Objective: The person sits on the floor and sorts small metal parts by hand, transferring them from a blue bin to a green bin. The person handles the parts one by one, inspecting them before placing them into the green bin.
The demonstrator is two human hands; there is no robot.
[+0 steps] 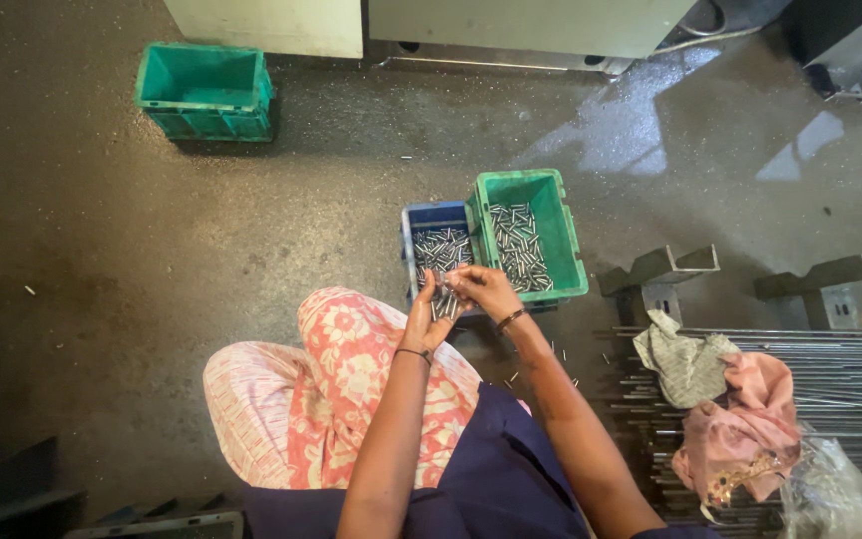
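The left hand [423,321] cups a bunch of short metal pins [443,305], standing roughly upright. The right hand [483,289] pinches their tops. The blue bin [435,215] lies just beyond both hands, the green bin [551,215] beside it.

We see shiny metal pins [443,304], smooth and bright, filling matt plastic crates: one blue [433,216], one green [557,225]. The floor [102,250] looks rough, gritty, partly wet-glossy. Soft crumpled cloth [740,424] lies on polished steel rods [850,379].
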